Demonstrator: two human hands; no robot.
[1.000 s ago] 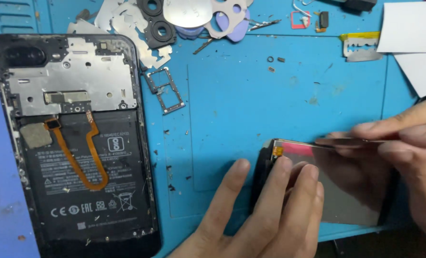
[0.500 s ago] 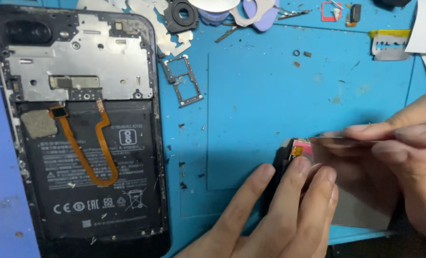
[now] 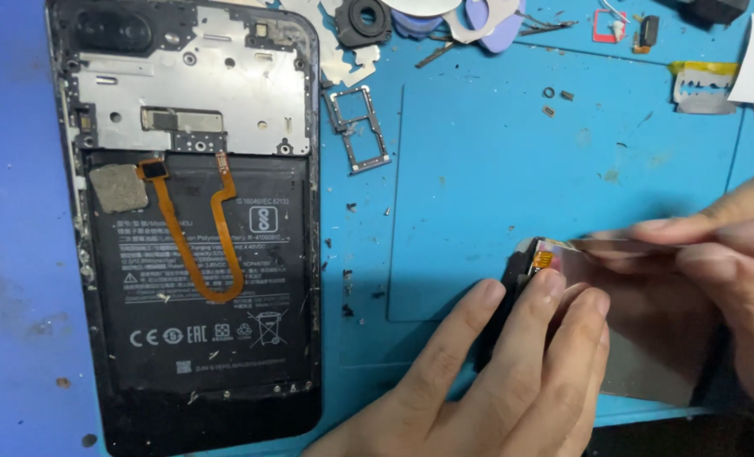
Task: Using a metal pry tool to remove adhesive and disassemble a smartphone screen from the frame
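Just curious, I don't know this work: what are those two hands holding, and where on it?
The left hand presses its fingers on the display panel's left edge; the right hand pinches a thin metal blade at its right end.

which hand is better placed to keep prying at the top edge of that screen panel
Right. The right hand already pinches a thin blade along the panel's top edge, while the left hand lies flat, its fingers pinning the panel's left end.
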